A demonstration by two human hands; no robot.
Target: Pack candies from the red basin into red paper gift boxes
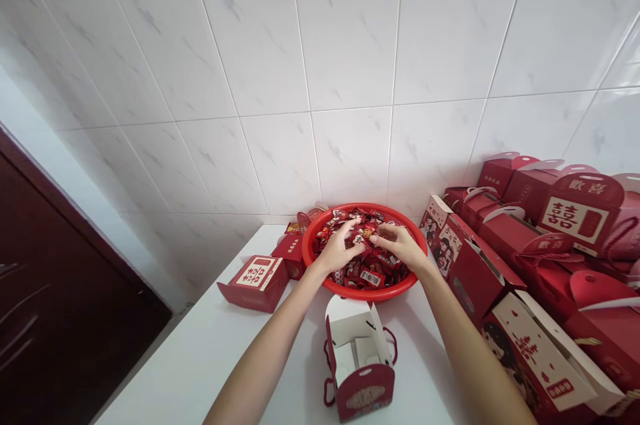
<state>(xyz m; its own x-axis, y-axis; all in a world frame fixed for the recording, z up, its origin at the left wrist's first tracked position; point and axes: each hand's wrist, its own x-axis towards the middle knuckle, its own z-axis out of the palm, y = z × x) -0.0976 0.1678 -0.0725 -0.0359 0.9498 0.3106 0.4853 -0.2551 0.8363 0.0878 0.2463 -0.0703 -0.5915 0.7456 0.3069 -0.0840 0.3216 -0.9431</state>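
Observation:
A round red plastic basket (411, 286) stands near the wall, heaped with small wrapped candies (373, 277), mostly in red wrappers. Over the left part of the heap is my left hand (341, 250), its thumb and fingers apart. My right hand (401, 246) reaches in from the other side, fingers curved and also apart. Both sets of fingertips are at the top of the candies; whether they touch any is hard to see. In front of the basket sits a dark red gift box (365, 391) with its top open, white inside, with dark red cord handles.
At left on the white table (165, 371) lie a closed red box (256, 283) and a smaller red box (291, 253). Many red gift boxes (525, 238) crowd the right side. A tiled wall (350, 158) rises behind; a dark brown door (65, 291) is far left.

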